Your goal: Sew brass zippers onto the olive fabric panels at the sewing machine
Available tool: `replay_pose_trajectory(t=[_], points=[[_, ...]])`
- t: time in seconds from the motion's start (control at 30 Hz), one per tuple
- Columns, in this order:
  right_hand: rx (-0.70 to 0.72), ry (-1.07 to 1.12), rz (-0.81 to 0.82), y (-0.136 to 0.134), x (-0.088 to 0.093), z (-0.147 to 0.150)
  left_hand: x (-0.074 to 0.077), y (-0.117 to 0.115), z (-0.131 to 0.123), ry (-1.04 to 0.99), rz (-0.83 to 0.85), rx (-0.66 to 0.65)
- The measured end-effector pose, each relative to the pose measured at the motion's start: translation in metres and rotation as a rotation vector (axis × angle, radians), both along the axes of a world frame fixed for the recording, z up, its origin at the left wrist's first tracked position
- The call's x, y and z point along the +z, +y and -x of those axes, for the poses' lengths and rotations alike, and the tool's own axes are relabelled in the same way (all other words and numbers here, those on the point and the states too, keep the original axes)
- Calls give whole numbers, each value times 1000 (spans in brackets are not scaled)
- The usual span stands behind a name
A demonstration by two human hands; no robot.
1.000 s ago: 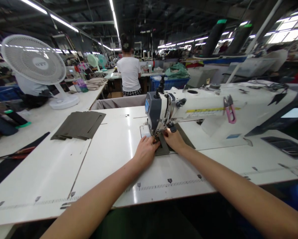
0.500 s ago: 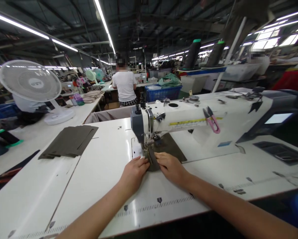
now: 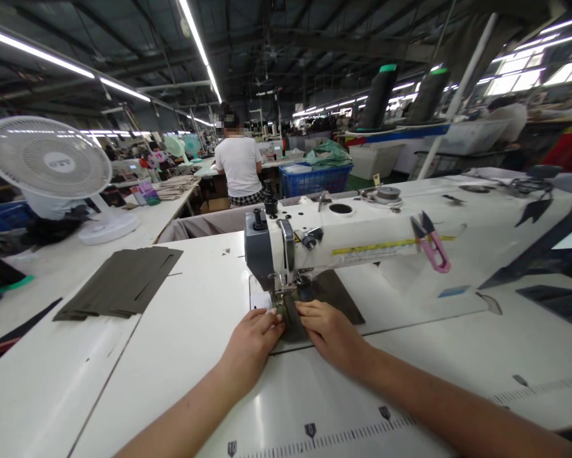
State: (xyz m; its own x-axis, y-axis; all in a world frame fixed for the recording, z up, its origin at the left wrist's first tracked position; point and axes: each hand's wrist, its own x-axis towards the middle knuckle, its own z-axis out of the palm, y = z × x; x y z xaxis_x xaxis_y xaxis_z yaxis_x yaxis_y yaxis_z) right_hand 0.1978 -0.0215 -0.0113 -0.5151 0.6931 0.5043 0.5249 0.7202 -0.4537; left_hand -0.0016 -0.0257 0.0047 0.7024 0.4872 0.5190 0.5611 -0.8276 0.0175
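A white and grey sewing machine [image 3: 324, 245] stands on a white table [image 3: 181, 343]. A dark olive fabric piece [image 3: 333, 294] lies under its presser foot [image 3: 282, 296]. My left hand [image 3: 251, 343] lies on the table just left of the foot, fingers stretched flat against the fabric's near left edge. To the right of the foot, my right hand [image 3: 332, 332] presses flat on the same piece. Neither hand grips anything.
A stack of dark olive fabric pieces [image 3: 121, 289] lies on the table to the left. Pink thread snips [image 3: 431, 245] hang on the machine arm. A white fan [image 3: 51, 166] stands at the far left. A person in a white shirt [image 3: 238, 166] sits ahead, by a blue crate [image 3: 317, 178].
The view has shifted closer to the machine. Both hands stay flat on the fabric beside the presser foot, and the piece now reaches farther behind the foot.
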Motion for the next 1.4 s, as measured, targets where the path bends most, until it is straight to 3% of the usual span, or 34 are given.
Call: replay_pose_trajectory(t=[0.33, 0.7, 1.4], points=[[-39, -6, 15, 15, 0, 0, -4, 16, 1, -22, 56, 11], [-134, -33, -121, 35, -10, 3, -2, 22, 1, -56, 141, 26], [-193, -120, -107, 40, -18, 1, -11, 26, 0, -112, 157, 68]])
